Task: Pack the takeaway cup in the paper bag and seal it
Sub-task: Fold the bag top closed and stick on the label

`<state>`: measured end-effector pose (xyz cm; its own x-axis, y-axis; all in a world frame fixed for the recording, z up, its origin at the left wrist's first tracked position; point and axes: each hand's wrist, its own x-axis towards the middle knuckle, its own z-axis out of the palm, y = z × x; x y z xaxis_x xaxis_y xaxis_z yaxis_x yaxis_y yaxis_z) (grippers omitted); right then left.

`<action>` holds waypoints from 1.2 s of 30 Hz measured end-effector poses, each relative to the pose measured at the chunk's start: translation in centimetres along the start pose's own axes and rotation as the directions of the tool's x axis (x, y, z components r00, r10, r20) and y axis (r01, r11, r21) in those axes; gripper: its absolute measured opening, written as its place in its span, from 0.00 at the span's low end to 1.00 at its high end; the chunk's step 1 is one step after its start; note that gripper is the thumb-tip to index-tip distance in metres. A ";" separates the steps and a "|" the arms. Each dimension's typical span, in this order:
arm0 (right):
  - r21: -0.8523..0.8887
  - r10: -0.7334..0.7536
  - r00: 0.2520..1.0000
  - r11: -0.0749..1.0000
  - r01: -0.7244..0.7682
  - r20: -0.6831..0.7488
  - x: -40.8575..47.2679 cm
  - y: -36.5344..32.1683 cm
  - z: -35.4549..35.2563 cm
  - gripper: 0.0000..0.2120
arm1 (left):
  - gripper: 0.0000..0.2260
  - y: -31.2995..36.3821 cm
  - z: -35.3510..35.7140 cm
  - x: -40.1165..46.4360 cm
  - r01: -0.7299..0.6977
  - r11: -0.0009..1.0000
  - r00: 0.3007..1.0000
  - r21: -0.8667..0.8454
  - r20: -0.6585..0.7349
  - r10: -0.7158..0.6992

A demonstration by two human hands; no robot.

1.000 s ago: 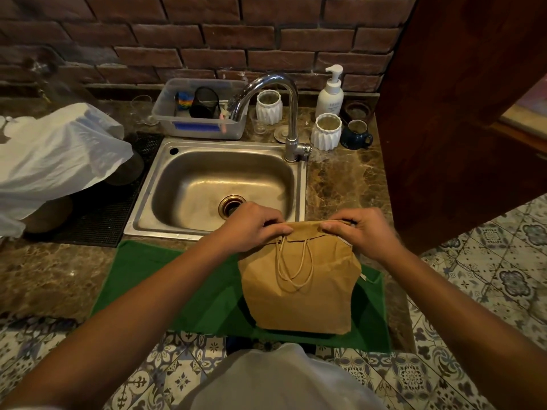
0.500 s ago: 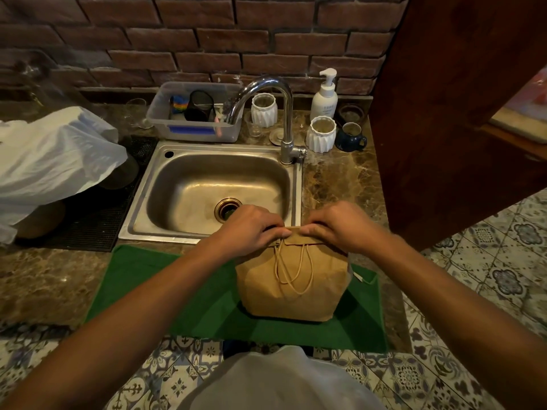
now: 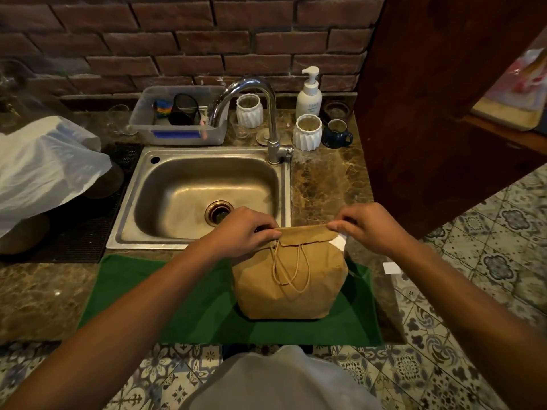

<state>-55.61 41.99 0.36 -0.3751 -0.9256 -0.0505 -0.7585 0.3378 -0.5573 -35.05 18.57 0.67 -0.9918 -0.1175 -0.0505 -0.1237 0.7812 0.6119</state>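
Observation:
A brown paper bag (image 3: 288,279) stands upright on a green mat (image 3: 189,306) in front of the sink. Its top edge is folded over toward me, and its twine handles hang down the front. My left hand (image 3: 245,232) pinches the left end of the fold. My right hand (image 3: 365,229) pinches the right end. A white patch shows at the bag's right top corner, under my right fingers. The takeaway cup is not visible; the bag hides whatever is inside.
A steel sink (image 3: 204,196) with a tap (image 3: 266,113) lies just behind the bag. Behind it stand a plastic tub (image 3: 177,119), white ribbed cups (image 3: 307,131), a soap pump (image 3: 309,96) and a blue mug (image 3: 337,134). A white plastic bag (image 3: 44,170) lies left. A wooden panel (image 3: 444,108) rises right.
My hands have slid apart along the folded top, the right one out to the bag's right corner. The bag's top fold now lies flatter.

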 end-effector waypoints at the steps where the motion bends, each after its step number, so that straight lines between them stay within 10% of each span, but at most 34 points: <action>1: 0.028 0.026 1.000 0.999 -0.026 -0.007 -0.1 0.2 0.0 0.16 | 0.08 0.3 0.0 0.2 -0.005 1.000 1.000 0.009 -0.011 0.005; 8: 0.375 0.559 0.779 0.812 -0.447 -0.283 -4.4 7.1 0.3 0.15 | 0.08 0.2 -0.9 0.0 0.061 0.997 0.998 0.052 -0.029 -0.060; 18: 0.425 0.880 0.469 0.397 -0.813 0.075 -10.9 16.3 9.0 0.25 | 0.07 1.0 -0.7 -0.8 0.080 0.997 0.996 0.020 -0.031 -0.080; 29: 0.505 0.877 0.479 0.391 -0.769 0.049 -11.8 16.4 9.3 0.08 | 0.07 0.8 -0.8 -1.2 0.119 0.993 0.992 -0.022 -0.028 -0.120; 36: 0.073 0.747 0.656 0.664 -0.744 -0.109 -11.2 15.2 8.5 0.10 | 0.07 0.9 -0.7 -1.5 0.164 0.985 0.986 -0.054 -0.033 -0.166</action>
<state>-58.44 56.03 -14.63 -0.8707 -0.3361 -0.3590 -0.1858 0.9007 -0.3926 -33.67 19.04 1.83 -0.9559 -0.2658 -0.1253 -0.2829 0.7170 0.6371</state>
